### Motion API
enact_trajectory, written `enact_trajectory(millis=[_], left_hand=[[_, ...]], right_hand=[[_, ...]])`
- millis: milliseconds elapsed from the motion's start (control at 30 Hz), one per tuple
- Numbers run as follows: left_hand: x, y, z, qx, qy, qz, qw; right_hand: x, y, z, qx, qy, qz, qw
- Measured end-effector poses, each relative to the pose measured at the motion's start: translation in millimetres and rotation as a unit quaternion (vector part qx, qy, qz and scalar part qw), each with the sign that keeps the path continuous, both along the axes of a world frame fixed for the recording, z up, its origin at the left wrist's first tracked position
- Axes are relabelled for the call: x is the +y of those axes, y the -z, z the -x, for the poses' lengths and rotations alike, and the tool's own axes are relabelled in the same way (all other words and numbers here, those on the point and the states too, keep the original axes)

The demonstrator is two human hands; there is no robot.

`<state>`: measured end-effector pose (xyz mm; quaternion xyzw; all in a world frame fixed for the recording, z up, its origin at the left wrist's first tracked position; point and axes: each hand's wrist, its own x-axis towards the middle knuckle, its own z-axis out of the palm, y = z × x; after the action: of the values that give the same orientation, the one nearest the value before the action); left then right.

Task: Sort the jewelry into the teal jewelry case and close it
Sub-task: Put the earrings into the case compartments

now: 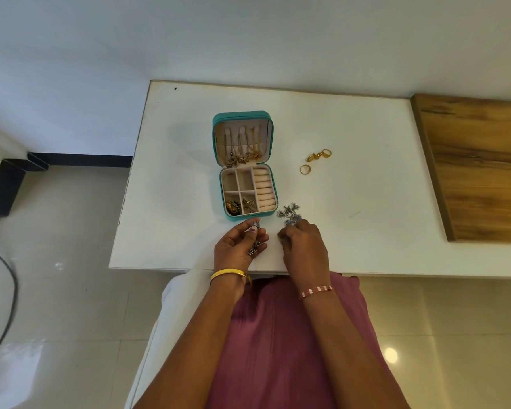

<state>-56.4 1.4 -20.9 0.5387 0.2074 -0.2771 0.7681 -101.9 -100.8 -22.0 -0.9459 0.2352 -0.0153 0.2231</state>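
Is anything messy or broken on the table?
Nothing looks broken. Four gold rings lie loose right of the open teal jewelry case, its ring rolls bare, and silver earrings sit heaped by its corner.

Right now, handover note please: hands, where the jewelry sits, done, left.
Left hand: holds small silver earrings, just in front of the case.
Right hand: fingers on the pile of silver earrings on the white table, right of the case; grip not clear.
Teal square jewelry case: open, lid upright. Gold chains hang in the lid; its two near compartments hold gold-toned pieces.
Four gold rings lie loose on the table, right of the case; ring rolls look empty.
Left: silver earrings in, rings in, close case.
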Motion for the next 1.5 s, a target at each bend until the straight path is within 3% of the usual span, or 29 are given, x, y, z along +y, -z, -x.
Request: enact_trajectory(millis=[200,367,500,633,767,900,1100,1233,1500], left_hand=[[0,-1,-1,0.018,-0.018,0.018,1.000],[0,-2,-2,0.031,-0.019,0.028,0.999],[1,-3,-2,0.035,-0.023,0.023,0.999],[4,-6,0,0.019,-0.024,-0.005,1.000],[10,-12,1,-0.027,-0.014,-0.032,0.999],[16,-23,-7,-0.073,-0.028,-0.053,0.996],[14,-40,-41,-0.121,-0.059,-0.096,0.986],[10,-42,-61,-0.115,-0.065,-0.111,0.985],[12,-32,-69,-0.067,-0.074,-0.111,0.989]], right_hand=[[-2,1,1,-0.048,0.019,-0.023,0.998],[-3,-2,1,-0.135,0.065,-0.109,0.983],[-3,-9,0,-0.156,0.151,-0.249,0.944],[1,-17,-3,-0.181,0.207,-0.389,0.879],[5,-31,-6,-0.200,0.222,-0.445,0.844],[8,-46,-20,-0.222,0.189,-0.469,0.834],[7,-54,-68,-0.212,0.133,-0.433,0.866],[4,-41,-100,-0.175,0.086,-0.325,0.925],[1,-22,-123,-0.110,0.009,-0.149,0.983]])
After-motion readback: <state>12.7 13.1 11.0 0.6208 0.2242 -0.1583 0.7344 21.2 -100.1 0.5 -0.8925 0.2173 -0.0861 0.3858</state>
